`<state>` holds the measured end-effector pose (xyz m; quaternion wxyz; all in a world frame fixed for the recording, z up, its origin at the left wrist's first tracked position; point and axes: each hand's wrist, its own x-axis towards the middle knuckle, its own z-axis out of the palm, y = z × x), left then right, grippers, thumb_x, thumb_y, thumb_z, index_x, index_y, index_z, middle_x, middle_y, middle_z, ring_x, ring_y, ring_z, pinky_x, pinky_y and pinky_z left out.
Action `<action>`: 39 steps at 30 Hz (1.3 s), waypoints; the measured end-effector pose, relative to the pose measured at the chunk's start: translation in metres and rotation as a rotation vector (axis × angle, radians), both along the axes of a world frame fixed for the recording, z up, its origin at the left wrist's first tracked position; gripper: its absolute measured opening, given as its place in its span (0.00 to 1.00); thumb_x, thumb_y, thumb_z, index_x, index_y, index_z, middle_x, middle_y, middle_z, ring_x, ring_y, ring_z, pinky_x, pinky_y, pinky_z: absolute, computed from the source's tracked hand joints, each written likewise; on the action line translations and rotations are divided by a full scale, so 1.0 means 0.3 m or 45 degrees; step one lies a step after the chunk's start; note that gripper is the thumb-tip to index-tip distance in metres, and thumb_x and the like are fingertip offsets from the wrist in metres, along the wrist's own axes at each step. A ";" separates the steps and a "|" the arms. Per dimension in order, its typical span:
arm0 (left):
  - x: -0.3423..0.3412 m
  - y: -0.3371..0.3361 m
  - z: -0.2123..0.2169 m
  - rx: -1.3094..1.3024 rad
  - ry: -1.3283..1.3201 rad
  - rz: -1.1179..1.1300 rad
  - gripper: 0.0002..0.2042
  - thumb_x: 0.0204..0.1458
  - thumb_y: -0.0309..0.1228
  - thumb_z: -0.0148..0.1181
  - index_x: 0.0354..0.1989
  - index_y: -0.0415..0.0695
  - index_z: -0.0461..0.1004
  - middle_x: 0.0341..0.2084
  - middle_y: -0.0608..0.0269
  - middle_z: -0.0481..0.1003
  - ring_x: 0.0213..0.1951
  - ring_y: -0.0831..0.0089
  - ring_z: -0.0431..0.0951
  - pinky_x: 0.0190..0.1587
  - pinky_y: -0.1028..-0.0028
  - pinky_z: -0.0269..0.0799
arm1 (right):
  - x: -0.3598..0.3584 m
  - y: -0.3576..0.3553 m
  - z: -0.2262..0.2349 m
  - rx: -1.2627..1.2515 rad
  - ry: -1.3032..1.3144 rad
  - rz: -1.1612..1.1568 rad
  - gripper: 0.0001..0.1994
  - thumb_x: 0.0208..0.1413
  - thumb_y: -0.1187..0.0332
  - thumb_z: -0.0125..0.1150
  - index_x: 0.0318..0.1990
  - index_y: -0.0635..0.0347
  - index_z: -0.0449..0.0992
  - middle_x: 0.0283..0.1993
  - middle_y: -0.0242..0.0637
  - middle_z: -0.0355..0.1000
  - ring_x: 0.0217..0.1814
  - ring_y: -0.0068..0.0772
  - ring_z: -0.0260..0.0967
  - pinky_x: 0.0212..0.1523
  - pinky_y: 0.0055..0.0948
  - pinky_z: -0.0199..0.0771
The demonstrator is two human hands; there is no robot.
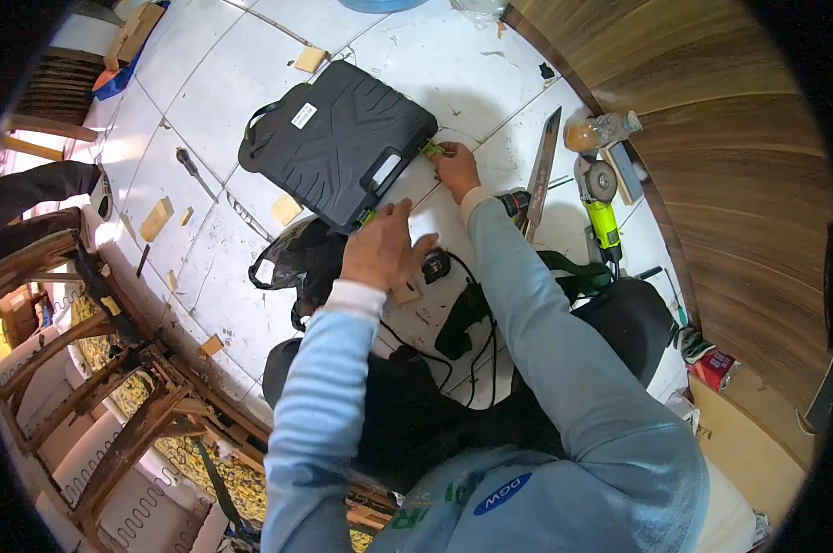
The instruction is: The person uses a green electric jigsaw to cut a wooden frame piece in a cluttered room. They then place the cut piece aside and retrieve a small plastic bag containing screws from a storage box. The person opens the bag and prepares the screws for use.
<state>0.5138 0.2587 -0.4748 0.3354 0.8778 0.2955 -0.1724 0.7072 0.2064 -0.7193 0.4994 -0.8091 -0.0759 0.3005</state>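
A black plastic tool case (342, 138) lies closed on the tiled floor, its handle side toward me. At its right corner, my right hand (457, 171) has its fingers closed on a green latch (432, 147). My left hand (386, 247) is at the near corner, fingertips by the other green latch (368, 217), which they partly cover. The left thumb stands apart from its fingers, and nothing shows in that hand. A crumpled black plastic bag (307, 261) lies just left of my left wrist.
Right of my arm lie a long metal blade (544, 166), a green angle grinder (602, 207) and a bottle (601, 132), beside a wooden panel (711, 138). A stripped wooden furniture frame (94, 415) stands at left. Wood scraps (156, 219) and a screwdriver (190, 166) litter the tiles; cables (476, 359) run between my legs.
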 end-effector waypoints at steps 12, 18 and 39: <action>0.229 0.110 -0.515 0.670 0.136 0.100 0.12 0.63 0.40 0.54 0.41 0.48 0.82 0.36 0.50 0.84 0.38 0.50 0.86 0.42 0.55 0.82 | 0.058 -0.016 -0.074 0.168 0.105 -0.236 0.13 0.49 0.73 0.65 0.43 0.68 0.82 0.29 0.48 0.79 0.27 0.35 0.79 0.26 0.36 0.79; 0.159 0.202 -0.249 0.682 0.048 0.045 0.17 0.54 0.47 0.67 0.45 0.50 0.83 0.34 0.48 0.83 0.38 0.49 0.85 0.41 0.54 0.81 | -0.039 0.020 0.154 0.407 0.629 -0.479 0.07 0.52 0.77 0.63 0.39 0.66 0.78 0.29 0.41 0.76 0.25 0.32 0.75 0.24 0.31 0.78; -0.392 0.609 -0.121 0.702 -0.063 0.327 0.27 0.61 0.46 0.61 0.60 0.38 0.73 0.53 0.34 0.77 0.56 0.42 0.77 0.61 0.55 0.71 | 0.241 -0.157 0.102 0.464 0.537 -0.618 0.14 0.54 0.74 0.59 0.47 0.75 0.77 0.38 0.43 0.77 0.33 0.35 0.74 0.29 0.33 0.77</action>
